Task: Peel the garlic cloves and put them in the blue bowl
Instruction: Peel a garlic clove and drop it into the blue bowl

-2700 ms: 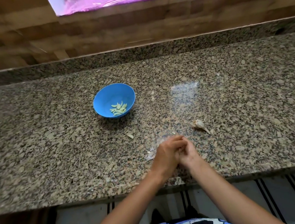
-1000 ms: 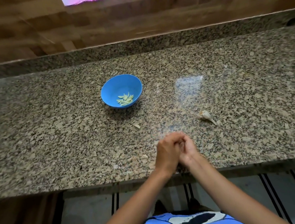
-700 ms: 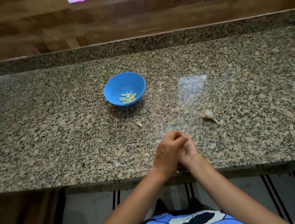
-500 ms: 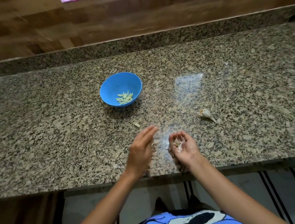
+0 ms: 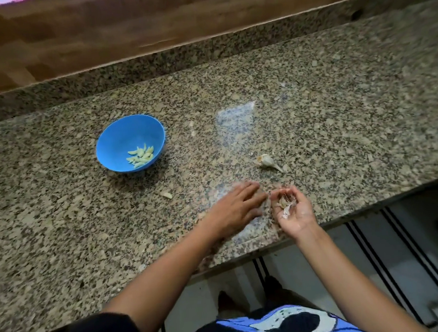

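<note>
Done: I count a small pile of peeled cloves (image 5: 140,154) in the blue bowl (image 5: 120,140).
Left: garlic bulb remnant (image 5: 266,160) and one loose clove (image 5: 166,195) on the counter (image 5: 59,232).
Left hand (image 5: 236,208): flat, fingers straight.
Right hand (image 5: 291,208): cupped palm-up, cradling garlic skins (image 5: 285,204).

A speckled granite counter (image 5: 339,97) runs beneath a wood-panelled wall (image 5: 147,21), above pale striped flooring (image 5: 379,257).

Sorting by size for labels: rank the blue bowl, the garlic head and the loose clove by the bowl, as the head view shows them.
1. blue bowl
2. garlic head
3. loose clove
</note>
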The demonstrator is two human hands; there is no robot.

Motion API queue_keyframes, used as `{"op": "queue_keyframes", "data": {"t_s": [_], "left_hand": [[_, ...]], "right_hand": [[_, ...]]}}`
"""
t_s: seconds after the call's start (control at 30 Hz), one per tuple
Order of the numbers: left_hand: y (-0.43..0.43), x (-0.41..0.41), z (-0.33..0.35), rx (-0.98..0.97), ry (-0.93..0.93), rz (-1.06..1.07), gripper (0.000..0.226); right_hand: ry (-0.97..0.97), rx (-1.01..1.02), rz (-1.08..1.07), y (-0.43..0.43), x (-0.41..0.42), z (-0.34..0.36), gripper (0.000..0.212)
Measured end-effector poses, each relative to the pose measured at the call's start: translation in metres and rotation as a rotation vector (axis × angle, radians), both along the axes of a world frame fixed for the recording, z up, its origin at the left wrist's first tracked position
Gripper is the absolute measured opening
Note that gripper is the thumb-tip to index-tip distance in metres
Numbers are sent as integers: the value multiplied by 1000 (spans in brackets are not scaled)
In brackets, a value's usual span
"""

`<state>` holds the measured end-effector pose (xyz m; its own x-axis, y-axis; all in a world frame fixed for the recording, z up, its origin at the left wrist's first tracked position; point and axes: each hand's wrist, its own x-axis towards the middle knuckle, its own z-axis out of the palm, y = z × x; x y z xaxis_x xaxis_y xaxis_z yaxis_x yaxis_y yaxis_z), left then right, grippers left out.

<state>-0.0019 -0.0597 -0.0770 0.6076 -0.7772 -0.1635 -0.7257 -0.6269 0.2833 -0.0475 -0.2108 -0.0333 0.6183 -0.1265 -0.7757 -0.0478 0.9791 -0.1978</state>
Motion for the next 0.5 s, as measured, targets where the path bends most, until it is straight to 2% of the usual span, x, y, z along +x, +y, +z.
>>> {"op": "queue_keyframes", "data": {"t_s": [0.1, 0.17, 0.33, 0.5], "left_hand": [[16, -7, 6, -153, -59, -156, 44], [51, -17, 6, -189, -67, -168, 42], [134, -43, -1, -193, -113, -38, 39], [134, -65, 2, -193, -288, 152, 24]], "right_hand": [[0, -17, -17, 4, 0, 2, 27], [3, -16, 30, 14, 2, 5, 28], [34, -3, 189, 54, 7, 7, 35], [51, -70, 367, 96, 9, 0, 36]]}}
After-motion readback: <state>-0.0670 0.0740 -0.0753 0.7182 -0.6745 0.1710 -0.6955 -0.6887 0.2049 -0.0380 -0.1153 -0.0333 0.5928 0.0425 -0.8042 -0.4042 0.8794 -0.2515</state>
